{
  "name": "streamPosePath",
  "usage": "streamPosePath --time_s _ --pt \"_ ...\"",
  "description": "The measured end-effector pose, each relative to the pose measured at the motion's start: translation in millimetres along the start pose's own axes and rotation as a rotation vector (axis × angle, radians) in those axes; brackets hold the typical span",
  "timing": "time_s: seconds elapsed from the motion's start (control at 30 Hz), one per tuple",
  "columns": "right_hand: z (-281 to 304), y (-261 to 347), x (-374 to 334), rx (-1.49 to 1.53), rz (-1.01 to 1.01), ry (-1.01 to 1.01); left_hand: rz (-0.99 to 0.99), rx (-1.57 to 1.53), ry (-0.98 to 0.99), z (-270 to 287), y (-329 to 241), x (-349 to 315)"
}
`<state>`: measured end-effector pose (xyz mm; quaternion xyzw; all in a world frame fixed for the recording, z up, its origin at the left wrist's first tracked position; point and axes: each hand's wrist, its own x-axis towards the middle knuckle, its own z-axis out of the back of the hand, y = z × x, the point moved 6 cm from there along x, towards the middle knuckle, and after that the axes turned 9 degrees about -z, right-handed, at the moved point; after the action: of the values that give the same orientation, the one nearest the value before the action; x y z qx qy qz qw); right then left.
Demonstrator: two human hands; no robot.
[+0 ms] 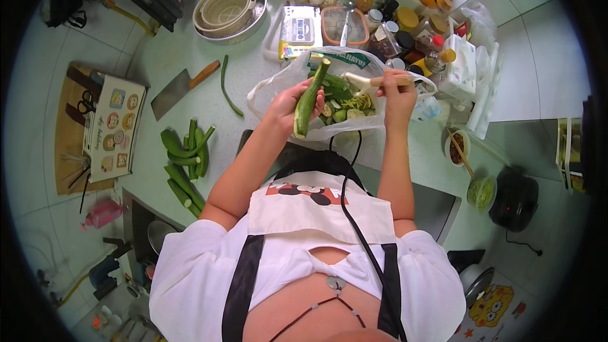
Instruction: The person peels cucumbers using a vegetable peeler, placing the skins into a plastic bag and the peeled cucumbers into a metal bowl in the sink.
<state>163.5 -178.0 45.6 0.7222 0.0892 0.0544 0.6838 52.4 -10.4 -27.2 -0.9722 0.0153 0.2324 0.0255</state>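
My left hand [292,104] is closed round a long green luffa gourd [309,104], held tilted with its narrow stem end up and away from me. Paler green streaks show on its skin. My right hand [398,88] grips what looks like a peeler [373,81], with a wood-coloured handle and a pale head pointing left toward the gourd; its blade is too small to make out. Both hands are over an open white plastic bag [269,88]. Inside it lie green peelings and cut pieces [345,106]. The peeler and the gourd are apart.
Several green gourds [187,152] lie at the left. Beyond them are a cleaver [174,92] and a thin green stalk [228,85]. Colanders in a metal basin [229,12], a wipes pack [301,30], a lidded container [345,25] and condiment bottles [405,22] line the back.
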Motion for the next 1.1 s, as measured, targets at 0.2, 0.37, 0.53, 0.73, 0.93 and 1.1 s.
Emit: streamPosePath --time_s 0.2,0.37,0.53,0.73,0.93,1.1 --pt "-26 16 5 0.191 0.012 0.113 -0.056 0.160 0.031 -11 -19 -4" --pt "-51 17 5 0.126 -0.046 0.177 -0.058 0.275 0.020 -17 -9 -6" --pt "-52 15 5 0.122 -0.075 0.192 -0.123 0.380 0.024 -22 -6 -9" --pt "-45 9 10 0.129 -0.050 0.166 -0.087 0.354 0.054 -14 -3 -6" --pt "-40 13 8 0.090 0.005 0.133 -0.075 0.342 0.041 -14 -1 -8" --pt "-30 17 12 0.056 0.042 0.110 -0.093 0.414 0.032 -12 -3 -11"
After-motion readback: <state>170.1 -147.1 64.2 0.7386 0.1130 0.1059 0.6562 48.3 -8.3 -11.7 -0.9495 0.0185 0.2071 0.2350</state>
